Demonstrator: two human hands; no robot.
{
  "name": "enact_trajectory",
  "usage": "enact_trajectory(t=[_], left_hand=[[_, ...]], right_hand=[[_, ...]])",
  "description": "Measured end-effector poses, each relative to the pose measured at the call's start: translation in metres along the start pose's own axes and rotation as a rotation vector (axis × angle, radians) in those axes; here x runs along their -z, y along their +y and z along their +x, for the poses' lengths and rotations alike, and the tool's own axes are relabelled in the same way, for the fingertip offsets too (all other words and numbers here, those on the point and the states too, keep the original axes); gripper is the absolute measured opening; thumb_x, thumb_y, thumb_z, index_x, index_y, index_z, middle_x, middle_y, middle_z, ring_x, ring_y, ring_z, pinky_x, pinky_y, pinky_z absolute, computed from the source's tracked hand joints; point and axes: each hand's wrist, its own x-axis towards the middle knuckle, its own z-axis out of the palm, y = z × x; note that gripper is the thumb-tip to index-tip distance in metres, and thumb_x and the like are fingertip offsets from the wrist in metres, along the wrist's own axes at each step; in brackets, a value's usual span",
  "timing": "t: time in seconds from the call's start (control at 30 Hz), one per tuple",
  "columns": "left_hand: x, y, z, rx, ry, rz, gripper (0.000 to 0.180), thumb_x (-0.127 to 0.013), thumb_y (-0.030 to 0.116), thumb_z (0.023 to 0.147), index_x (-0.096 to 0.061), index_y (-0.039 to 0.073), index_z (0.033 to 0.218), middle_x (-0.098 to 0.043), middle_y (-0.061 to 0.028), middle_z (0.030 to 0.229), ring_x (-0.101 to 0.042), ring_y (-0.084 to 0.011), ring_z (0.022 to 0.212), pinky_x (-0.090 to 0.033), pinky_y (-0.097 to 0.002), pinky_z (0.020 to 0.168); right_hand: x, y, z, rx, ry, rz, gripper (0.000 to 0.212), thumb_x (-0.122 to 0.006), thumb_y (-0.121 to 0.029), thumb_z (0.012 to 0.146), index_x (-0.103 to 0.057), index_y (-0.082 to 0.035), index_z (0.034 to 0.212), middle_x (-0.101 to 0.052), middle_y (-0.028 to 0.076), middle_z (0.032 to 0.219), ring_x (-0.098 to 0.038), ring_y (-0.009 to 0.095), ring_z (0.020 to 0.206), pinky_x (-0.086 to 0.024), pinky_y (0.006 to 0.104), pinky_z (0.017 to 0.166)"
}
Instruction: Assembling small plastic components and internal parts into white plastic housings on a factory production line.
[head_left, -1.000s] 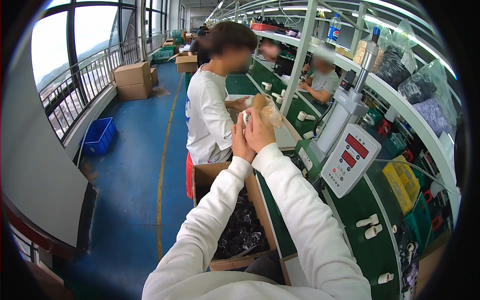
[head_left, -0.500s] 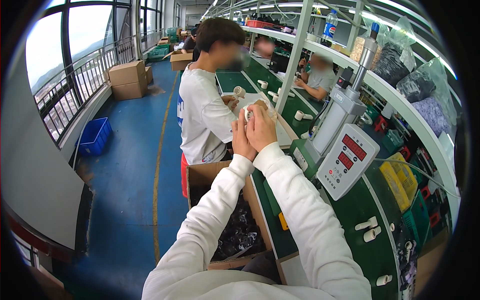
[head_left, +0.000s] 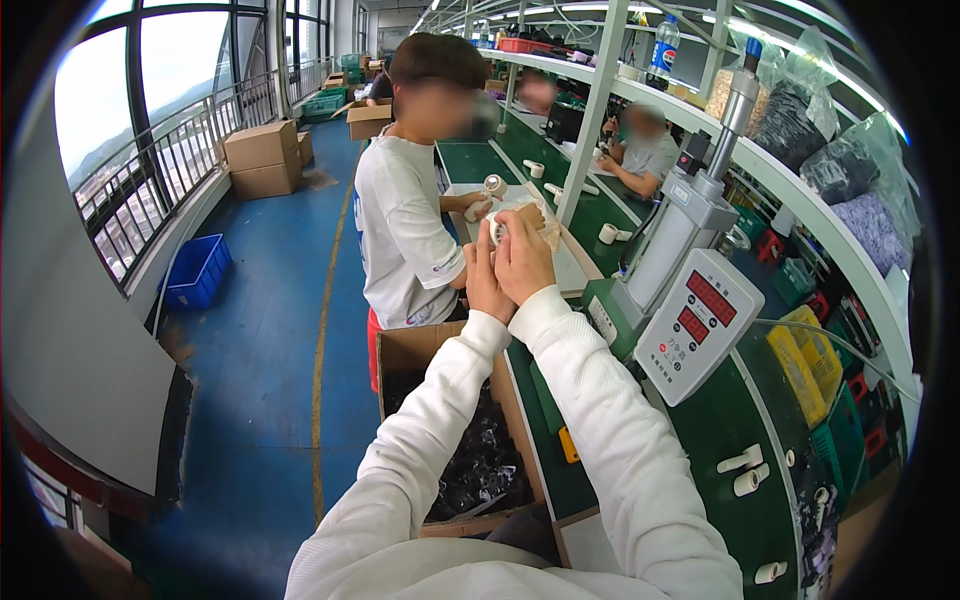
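My left hand (head_left: pixel 484 278) and my right hand (head_left: pixel 524 258) are raised together in front of me, both closed around a small white cylindrical part (head_left: pixel 497 230). White sleeves cover both my forearms. Just beyond my hands a person in a white T-shirt (head_left: pixel 402 235) stands at the green workbench (head_left: pixel 735 420) and holds a similar white part (head_left: pixel 492 187). Most of the part in my hands is hidden by my fingers.
An open cardboard box (head_left: pixel 455 440) of dark bagged pieces sits below my arms. A grey press with a red-digit control panel (head_left: pixel 698 325) stands on the right. White fittings (head_left: pixel 742 470) lie on the bench. Another person (head_left: pixel 645 150) sits farther along. Blue crate (head_left: pixel 198 270) and cartons (head_left: pixel 262 158) on the blue floor.
My hands stay clasped on the white part and have shifted slightly. The person in the white T-shirt has turned more toward the bench and lifted a white part.
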Motion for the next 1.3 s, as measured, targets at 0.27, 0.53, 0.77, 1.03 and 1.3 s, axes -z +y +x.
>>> enact_trajectory(t=[0.27, 0.53, 0.77, 1.03, 1.3], left_hand=[[0.004, 0.005, 0.002, 0.043, -0.064, 0.026, 0.061, -0.056, 0.018, 0.089, -0.031, 0.014, 0.145, -0.045, -0.0142, 0.106, -0.054, -0.0284, 0.082, -0.045, -0.0344, 0.075], [0.004, 0.003, 0.006, -0.004, -0.029, -0.006, 0.062, -0.058, 0.016, 0.088, -0.033, 0.013, 0.144, -0.046, -0.0132, 0.105, -0.053, -0.0277, 0.085, -0.045, -0.0339, 0.076], [0.015, 0.017, 0.014, -0.061, -0.007, -0.008, 0.061, -0.058, 0.014, 0.087, -0.034, 0.012, 0.143, -0.046, -0.0128, 0.105, -0.052, -0.0267, 0.087, -0.044, -0.0326, 0.076], [0.024, 0.036, 0.047, -0.179, 0.151, 0.043, 0.063, -0.057, 0.008, 0.085, -0.034, 0.011, 0.143, -0.045, -0.0126, 0.104, -0.051, -0.0252, 0.085, -0.044, -0.0314, 0.075], [0.021, 0.02, 0.037, -0.124, 0.14, -0.001, 0.064, -0.056, 0.005, 0.083, -0.034, 0.011, 0.143, -0.045, -0.0124, 0.105, -0.05, -0.0244, 0.083, -0.043, -0.0313, 0.075]], right_hand=[[0.004, -0.001, -0.001, 0.006, 0.023, -0.002, 0.028, -0.051, 0.003, 0.077, -0.05, -0.006, 0.104, -0.06, 0.015, 0.098, -0.058, 0.037, 0.077, -0.047, 0.0435, 0.068], [0.004, -0.003, 0.002, 0.031, 0.072, 0.05, 0.028, -0.051, 0.003, 0.076, -0.051, -0.006, 0.103, -0.06, 0.015, 0.098, -0.058, 0.037, 0.078, -0.047, 0.0431, 0.069], [0.006, -0.018, 0.009, 0.036, 0.128, 0.064, 0.024, -0.047, 0.004, 0.078, -0.053, -0.005, 0.1, -0.06, 0.011, 0.093, -0.056, 0.031, 0.072, -0.047, 0.0377, 0.066], [0.014, -0.042, 0.038, 0.213, 0.196, 0.102, 0.016, -0.049, 0.004, 0.077, -0.053, -0.004, 0.091, -0.055, 0.009, 0.084, -0.05, 0.028, 0.063, -0.043, 0.0349, 0.058], [0.0, -0.031, 0.03, 0.224, 0.165, 0.073, 0.014, -0.049, 0.004, 0.076, -0.052, -0.004, 0.087, -0.053, 0.008, 0.082, -0.048, 0.028, 0.061, -0.042, 0.0349, 0.057]])
